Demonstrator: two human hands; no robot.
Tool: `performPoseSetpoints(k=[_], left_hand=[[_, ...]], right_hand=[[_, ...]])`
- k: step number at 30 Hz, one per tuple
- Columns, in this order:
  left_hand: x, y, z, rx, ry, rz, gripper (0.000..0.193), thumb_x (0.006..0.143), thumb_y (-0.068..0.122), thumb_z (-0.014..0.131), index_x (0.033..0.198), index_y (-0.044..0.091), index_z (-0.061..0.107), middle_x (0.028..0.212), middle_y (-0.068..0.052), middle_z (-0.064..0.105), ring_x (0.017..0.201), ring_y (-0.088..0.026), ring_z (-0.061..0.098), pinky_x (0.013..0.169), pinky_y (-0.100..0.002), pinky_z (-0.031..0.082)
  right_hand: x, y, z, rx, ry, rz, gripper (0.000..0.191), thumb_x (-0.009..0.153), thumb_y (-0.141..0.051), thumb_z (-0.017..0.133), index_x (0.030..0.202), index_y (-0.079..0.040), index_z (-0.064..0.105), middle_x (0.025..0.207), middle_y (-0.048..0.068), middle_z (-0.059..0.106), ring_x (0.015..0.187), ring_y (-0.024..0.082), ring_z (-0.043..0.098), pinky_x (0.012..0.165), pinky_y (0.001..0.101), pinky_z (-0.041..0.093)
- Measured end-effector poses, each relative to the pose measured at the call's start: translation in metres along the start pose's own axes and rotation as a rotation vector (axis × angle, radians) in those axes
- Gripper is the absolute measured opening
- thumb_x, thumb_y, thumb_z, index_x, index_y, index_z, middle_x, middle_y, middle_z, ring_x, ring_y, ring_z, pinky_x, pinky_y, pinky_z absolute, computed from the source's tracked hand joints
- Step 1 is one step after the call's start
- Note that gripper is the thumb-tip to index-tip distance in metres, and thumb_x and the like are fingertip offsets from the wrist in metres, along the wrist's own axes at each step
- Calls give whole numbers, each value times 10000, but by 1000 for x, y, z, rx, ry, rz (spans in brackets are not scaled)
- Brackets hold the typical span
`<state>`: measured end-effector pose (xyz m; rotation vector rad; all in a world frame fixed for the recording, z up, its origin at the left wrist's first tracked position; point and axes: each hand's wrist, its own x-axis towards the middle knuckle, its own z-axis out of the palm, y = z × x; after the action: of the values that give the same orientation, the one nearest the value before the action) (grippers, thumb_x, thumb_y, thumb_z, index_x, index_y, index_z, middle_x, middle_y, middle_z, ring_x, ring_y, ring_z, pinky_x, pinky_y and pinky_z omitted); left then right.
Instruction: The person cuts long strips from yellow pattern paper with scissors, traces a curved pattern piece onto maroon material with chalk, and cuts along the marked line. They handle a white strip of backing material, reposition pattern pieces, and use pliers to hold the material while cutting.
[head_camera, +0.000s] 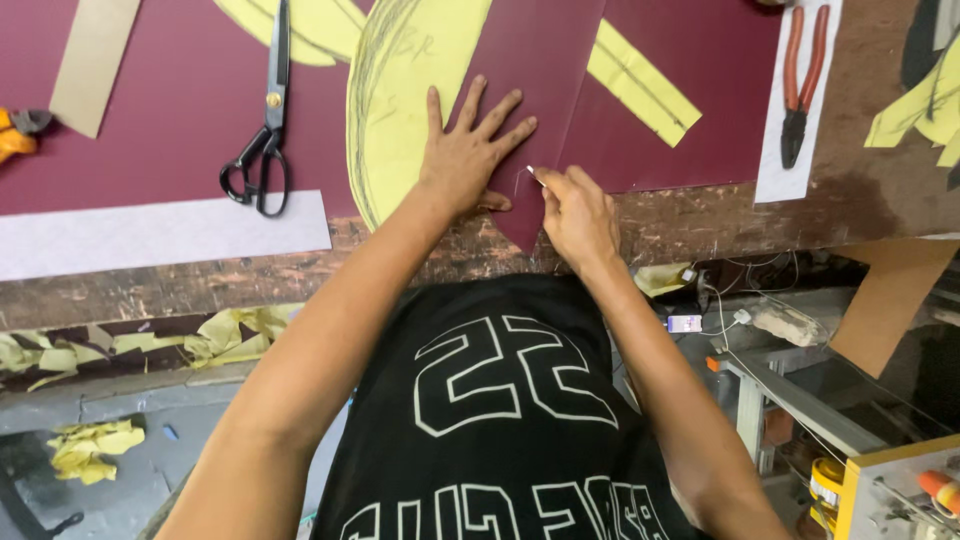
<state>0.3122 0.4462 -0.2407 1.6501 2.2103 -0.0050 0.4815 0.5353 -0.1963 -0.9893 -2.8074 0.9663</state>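
A worn wooden workbench carries a wide maroon sheet; on top lies a smaller maroon piece overlapping a yellow paper pattern. The person's left arm reaches forward, and the left hand lies flat with fingers spread, pressing the maroon piece against the pattern. The right hand, just beside it, is pinched closed on a small white marking piece, probably chalk, its tip touching the maroon piece's edge. Black scissors lie well apart to the left; red-handled pliers rest far right.
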Motion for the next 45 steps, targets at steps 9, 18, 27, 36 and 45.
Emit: performPoseSetpoints(k=[9, 18, 27, 36, 45], left_hand=[[-2, -2, 3, -40, 24, -1, 1240, 545, 598, 894, 1614, 387, 302, 1709, 29, 158, 1566, -370, 55, 1128, -820, 59], [-2, 0, -2, -29, 25, 9, 1244, 559, 618, 884, 1623, 382, 285, 1713, 16, 161, 1564, -385, 33, 1130, -823, 50], [-1, 2, -12, -11, -17, 12, 1269, 560, 652, 867, 1629, 378, 240, 1712, 12, 122, 1562, -392, 13, 1126, -825, 43], [-4, 4, -17, 6, -15, 21, 1358, 498, 667, 882, 1641, 371, 212, 1726, -3, 116, 1566, -408, 14, 1119, -834, 41], [-4, 6, -19, 48, -6, 43, 1446, 433, 702, 888, 1647, 341, 191, 1726, -38, 106, 1551, -451, 10, 1072, -871, 30]], right_hand=[[-17, -7, -1, -68, -6, -39, 278, 918, -91, 652, 1171, -140, 757, 957, 137, 668, 834, 407, 674, 733, 515, 537], [-8, -1, -3, -63, 86, -4, 254, 939, -92, 648, 1157, -139, 769, 948, 153, 658, 846, 406, 670, 736, 520, 528], [-7, 6, -2, -58, 69, 31, 265, 934, -86, 643, 1163, -141, 765, 956, 158, 657, 839, 411, 669, 749, 519, 530], [-22, 9, -14, -106, -6, 105, 278, 942, -99, 625, 1174, -163, 764, 959, 126, 658, 847, 363, 677, 709, 507, 527], [-52, -6, 20, -29, 108, 49, 351, 905, -33, 630, 1210, -155, 755, 971, 147, 626, 822, 396, 668, 720, 516, 528]])
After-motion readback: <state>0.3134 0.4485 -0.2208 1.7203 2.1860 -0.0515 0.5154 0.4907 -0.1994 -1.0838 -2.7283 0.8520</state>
